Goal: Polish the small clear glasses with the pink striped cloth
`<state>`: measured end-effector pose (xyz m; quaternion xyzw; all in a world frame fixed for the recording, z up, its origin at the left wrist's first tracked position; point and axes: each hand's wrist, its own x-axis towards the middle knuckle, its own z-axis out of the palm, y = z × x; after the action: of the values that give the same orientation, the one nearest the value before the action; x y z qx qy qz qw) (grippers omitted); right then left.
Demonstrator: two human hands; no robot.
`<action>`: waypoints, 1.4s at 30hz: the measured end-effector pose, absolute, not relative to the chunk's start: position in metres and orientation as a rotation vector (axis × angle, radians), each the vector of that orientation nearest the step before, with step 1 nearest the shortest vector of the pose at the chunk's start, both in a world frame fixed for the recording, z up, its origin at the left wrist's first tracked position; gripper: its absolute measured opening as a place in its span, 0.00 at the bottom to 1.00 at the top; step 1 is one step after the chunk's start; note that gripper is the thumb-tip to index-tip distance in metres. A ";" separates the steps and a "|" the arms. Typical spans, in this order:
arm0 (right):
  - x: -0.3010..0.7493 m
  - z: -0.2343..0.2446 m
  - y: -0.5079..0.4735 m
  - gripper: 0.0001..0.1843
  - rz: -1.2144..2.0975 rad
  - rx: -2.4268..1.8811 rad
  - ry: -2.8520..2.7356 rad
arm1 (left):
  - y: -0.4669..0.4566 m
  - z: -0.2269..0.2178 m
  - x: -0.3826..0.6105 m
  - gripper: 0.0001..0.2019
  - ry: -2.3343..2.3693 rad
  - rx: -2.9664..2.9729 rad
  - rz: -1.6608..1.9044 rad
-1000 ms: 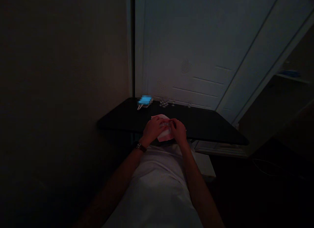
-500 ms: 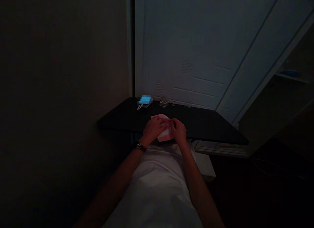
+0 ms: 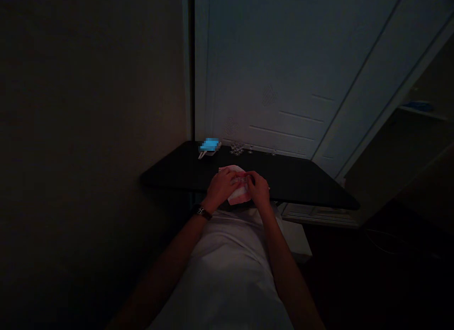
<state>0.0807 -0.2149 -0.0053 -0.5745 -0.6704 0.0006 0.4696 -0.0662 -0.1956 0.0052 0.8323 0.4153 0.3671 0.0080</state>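
Note:
A pink and white sheet [image 3: 240,196], cloth or paper, lies near the front edge of the black table [image 3: 291,181]. My left hand [image 3: 220,186] rests over its left side, fingers curled inward and thumb close to the middle. From the right, my right hand [image 3: 259,187] bends its fingers and thumb together in a pinch at the sheet's centre. Something small, pale and shiny shows between the fingertips, too dim and covered to name. A dark watch or bracelet [image 3: 203,212] is on my left wrist.
Toward the back of the table stand several small clear glassy pieces [image 3: 237,148]. Left of them is a device with a blurred blue screen [image 3: 210,144] on a light stand. A white panelled door [image 3: 262,60] rises behind. A pale box [image 3: 297,240] sits below, to the right. The room is dark.
The fingers of my right hand have shifted very slightly at the middle of the sheet. My left hand and the sheet stay in place.

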 end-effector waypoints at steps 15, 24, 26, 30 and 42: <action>0.081 -0.004 -0.217 0.12 0.010 -1.395 -1.634 | -0.198 0.007 -0.067 0.13 1.292 2.587 1.144; 0.081 -0.005 -0.215 0.13 0.020 -1.396 -1.635 | -0.195 0.004 -0.067 0.12 1.294 2.597 1.184; 0.081 -0.005 -0.215 0.12 0.017 -1.399 -1.633 | -0.195 0.003 -0.067 0.13 1.292 2.603 1.179; 0.081 -0.006 -0.215 0.12 0.009 -1.403 -1.641 | -0.194 0.003 -0.067 0.13 1.269 2.615 1.194; 0.081 -0.005 -0.217 0.13 0.018 -1.409 -1.630 | -0.195 0.004 -0.066 0.13 1.279 2.602 1.201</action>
<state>0.0806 -0.2165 -0.0047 -0.5761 -0.6661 0.0075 0.4737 -0.0665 -0.1955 0.0036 0.8290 0.4076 0.3828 0.0018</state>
